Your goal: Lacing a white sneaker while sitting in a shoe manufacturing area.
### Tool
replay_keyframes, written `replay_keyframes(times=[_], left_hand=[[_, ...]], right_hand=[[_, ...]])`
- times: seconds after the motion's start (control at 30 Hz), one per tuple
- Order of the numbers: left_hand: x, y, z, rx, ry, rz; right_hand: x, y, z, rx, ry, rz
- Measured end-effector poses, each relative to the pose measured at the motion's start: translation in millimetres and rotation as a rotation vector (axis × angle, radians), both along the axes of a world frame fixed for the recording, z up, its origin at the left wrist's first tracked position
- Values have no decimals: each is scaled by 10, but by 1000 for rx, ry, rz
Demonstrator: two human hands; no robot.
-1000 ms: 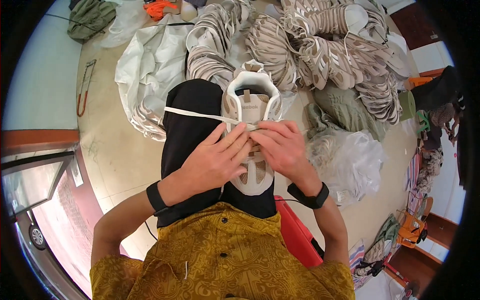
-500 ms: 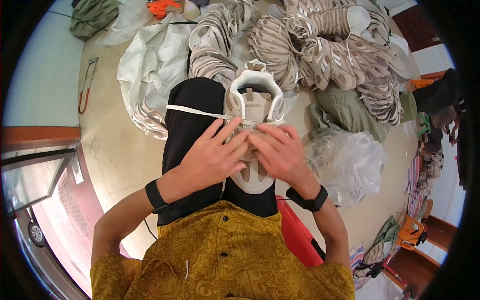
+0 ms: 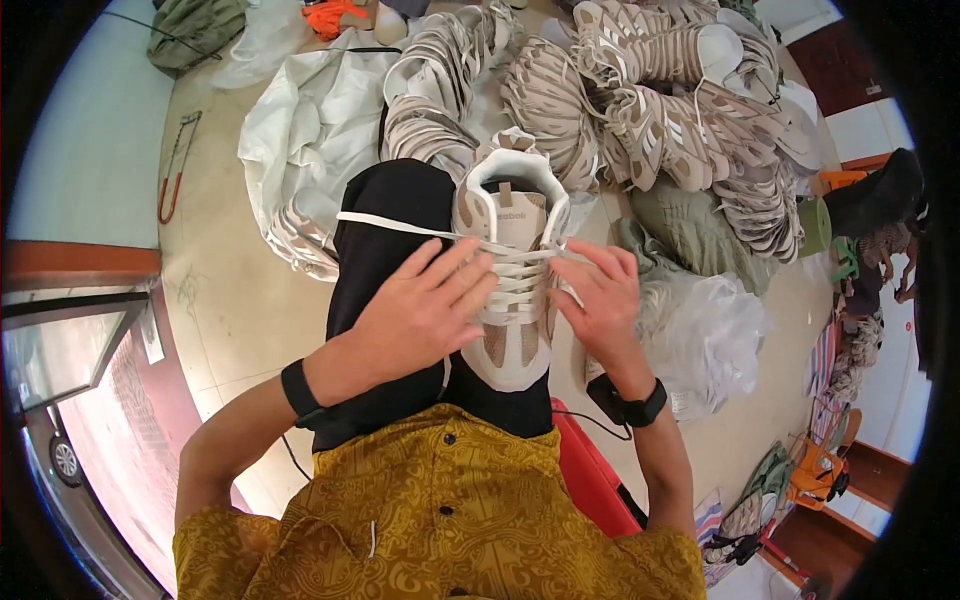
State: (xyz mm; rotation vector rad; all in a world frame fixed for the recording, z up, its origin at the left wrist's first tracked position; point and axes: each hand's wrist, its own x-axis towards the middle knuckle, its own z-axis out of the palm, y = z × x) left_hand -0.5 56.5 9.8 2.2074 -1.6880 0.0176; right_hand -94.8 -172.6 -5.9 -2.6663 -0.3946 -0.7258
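Shoe (image 3: pixel 520 230): one, white and tan, held on the lap, toe turned toward the body, opening away; sole hidden. Lace (image 3: pixel 395 222): white, flat, threaded in crossing rows over the tongue; one length is stretched leftward across the black trousers (image 3: pixel 385 290).

Left hand (image 3: pixel 420 310): laid over the shoe's left side, fingers extended and slightly spread, the tips set at the lace rows. Right hand (image 3: pixel 603 305): placed at the shoe's right edge, fingers bent, thumb and fingertips brought near the upper eyelets; whether the lace is pinched there cannot be told. A black band (image 3: pixel 300 390) is worn on the left wrist, a black watch (image 3: pixel 645 403) on the right.

Shirt (image 3: pixel 445 480): mustard, patterned, buttoned. Red object (image 3: pixel 590 470): partly covered, beside the right hip.

On the floor (image 3: pixel 215 320), right: clear plastic bag (image 3: pixel 715 335), with green sacks (image 3: pixel 690 225) just beyond. Ahead: shoe uppers (image 3: pixel 550 105), tan and white, stacked in curved rows. Ahead left: white sack (image 3: pixel 310 120), crumpled, with more uppers at its near end. Far left: red-handled tool (image 3: pixel 170 195), laid near the wall.
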Motion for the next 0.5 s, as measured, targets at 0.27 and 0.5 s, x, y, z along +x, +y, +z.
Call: replay_keyframes(times=[0.27,0.5], left_hand=[[47,124,43,-21,50,94],[-70,-91,17,-43,-12,-24]], right_hand=[[5,146,155,340,57,-8],[258,224,76,269,109,38]])
